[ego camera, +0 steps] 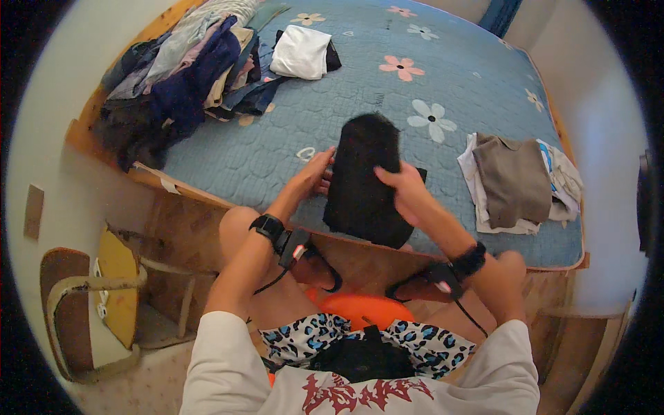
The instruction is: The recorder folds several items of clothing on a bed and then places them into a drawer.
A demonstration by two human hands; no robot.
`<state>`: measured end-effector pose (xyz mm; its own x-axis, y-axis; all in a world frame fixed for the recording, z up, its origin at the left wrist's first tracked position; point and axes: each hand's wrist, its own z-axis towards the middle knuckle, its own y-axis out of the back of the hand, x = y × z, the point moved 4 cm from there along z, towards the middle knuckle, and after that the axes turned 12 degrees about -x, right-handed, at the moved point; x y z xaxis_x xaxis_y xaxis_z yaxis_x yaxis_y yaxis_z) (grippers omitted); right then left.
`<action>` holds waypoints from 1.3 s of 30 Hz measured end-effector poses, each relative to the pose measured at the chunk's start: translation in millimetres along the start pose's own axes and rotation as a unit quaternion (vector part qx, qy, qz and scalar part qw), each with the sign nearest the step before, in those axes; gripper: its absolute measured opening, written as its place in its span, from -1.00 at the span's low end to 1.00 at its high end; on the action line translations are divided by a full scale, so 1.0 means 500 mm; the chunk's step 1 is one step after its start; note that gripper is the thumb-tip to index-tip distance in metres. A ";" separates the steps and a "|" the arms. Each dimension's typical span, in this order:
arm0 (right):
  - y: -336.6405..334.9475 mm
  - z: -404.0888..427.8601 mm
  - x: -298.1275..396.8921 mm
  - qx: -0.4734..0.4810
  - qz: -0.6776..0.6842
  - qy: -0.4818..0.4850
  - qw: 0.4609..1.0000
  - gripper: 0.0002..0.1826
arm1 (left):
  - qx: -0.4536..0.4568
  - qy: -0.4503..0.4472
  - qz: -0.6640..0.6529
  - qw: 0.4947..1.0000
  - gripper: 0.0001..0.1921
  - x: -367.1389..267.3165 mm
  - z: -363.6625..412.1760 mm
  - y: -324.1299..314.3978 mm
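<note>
A black folded garment (363,176) lies at the near edge of the bed, directly before me, its front part reaching over the edge. My right hand (407,189) grips its right side, with the thumb on top and the fingers out of sight. My left hand (315,174) is at the garment's left side, palm turned toward it and fingers apart; whether the fingertips touch the cloth is hard to tell. Under both hands spreads a blue-grey quilted bed cover (249,166) with flower patterns. Black bands with small devices and cables are on both wrists.
A loose heap of clothes (192,78) covers the bed's far left corner. Beside it lies a folded white garment (301,52) over black cloth. On the right is a stack topped by a brown folded garment (513,181). A chair (93,306) stands on the floor at left.
</note>
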<state>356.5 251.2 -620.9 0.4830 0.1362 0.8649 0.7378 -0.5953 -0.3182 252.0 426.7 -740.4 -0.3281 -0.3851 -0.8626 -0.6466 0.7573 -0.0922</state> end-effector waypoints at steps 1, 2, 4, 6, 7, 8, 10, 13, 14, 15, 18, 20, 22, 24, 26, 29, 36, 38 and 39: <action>0.036 -0.009 -0.020 -0.026 0.021 -0.014 0.999 -0.63 | -0.043 0.051 -0.011 0.998 -0.33 -0.003 -0.017 0.003; 0.078 -0.021 -0.044 -0.085 -0.050 -0.033 0.995 -0.65 | -0.072 0.101 -0.026 0.992 -0.22 -0.009 -0.035 0.003; 0.146 -0.034 -0.068 -0.144 -0.122 -0.053 0.981 -0.65 | -0.106 0.121 -0.027 0.987 -0.29 -0.035 -0.060 -0.007; 0.182 -0.046 -0.057 -0.187 -0.310 0.091 0.928 -0.62 | -0.121 0.141 -0.024 0.982 -0.35 -0.052 -0.072 -0.028; 0.184 -0.050 -0.061 -0.164 -0.306 0.100 0.932 -0.62 | -0.072 0.099 0.001 0.992 -0.38 -0.064 -0.073 -0.050; 0.195 -0.053 -0.059 -0.216 -0.299 0.084 0.926 -0.58 | -0.040 0.059 0.038 0.997 -0.41 -0.072 -0.073 -0.070; 0.195 -0.053 -0.049 -0.266 -0.290 0.075 0.916 -0.54 | -0.011 -0.060 0.045 0.997 -0.43 -0.078 -0.079 -0.113; 0.173 -0.033 -0.033 -0.272 -0.232 0.094 0.929 -0.50 | -0.038 -0.149 0.045 0.987 -0.40 -0.075 -0.082 -0.160; 0.161 -0.018 -0.041 -0.220 -0.126 0.039 0.967 -0.46 | -0.059 -0.132 0.040 0.989 -0.38 -0.069 -0.081 -0.165; 0.146 -0.003 -0.046 -0.163 -0.002 0.008 0.987 -0.43 | -0.061 -0.136 0.031 0.988 -0.36 -0.070 -0.083 -0.164; 0.130 0.038 -0.067 -0.178 -0.092 0.009 0.980 -0.43 | 0.028 -0.025 -0.052 0.998 -0.46 -0.060 -0.092 -0.153; 0.115 0.058 -0.072 -0.114 -0.077 0.098 0.986 -0.39 | 0.050 0.040 -0.064 0.996 -0.49 -0.057 -0.102 -0.136; 0.120 0.059 -0.072 -0.088 -0.005 0.126 0.988 -0.36 | 0.042 0.043 -0.064 0.996 -0.45 -0.067 -0.116 -0.130; 0.133 0.039 -0.057 -0.059 0.071 0.127 0.988 -0.37 | 0.071 0.002 -0.053 0.996 -0.48 -0.093 -0.132 -0.148; 0.155 0.003 -0.027 -0.068 0.025 0.072 0.995 -0.44 | 0.098 0.005 -0.043 0.994 -0.48 -0.121 -0.144 -0.183; 0.217 -0.074 0.085 -0.075 0.041 0.120 0.989 -0.44 | 0.106 -0.008 -0.029 0.994 -0.43 -0.164 -0.147 -0.237; 0.525 -0.194 0.464 -0.149 0.231 0.210 0.938 -0.65 | 0.045 0.051 0.225 0.972 -0.73 -0.101 -0.091 -0.294; 0.639 -0.201 0.576 -0.237 0.269 0.306 0.882 -0.72 | -0.004 0.036 0.230 0.972 -0.79 -0.087 -0.062 -0.294; 0.689 -0.215 0.615 -0.200 0.266 0.388 0.859 -0.73 | -0.043 0.040 0.249 0.967 -0.83 -0.080 -0.050 -0.290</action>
<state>708.6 2.7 -422.8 0.1270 -0.7166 0.6858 0.2129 -0.6556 -0.7245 341.6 318.9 -680.1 -0.6639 -0.0257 -0.7474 -0.4484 0.8135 0.3703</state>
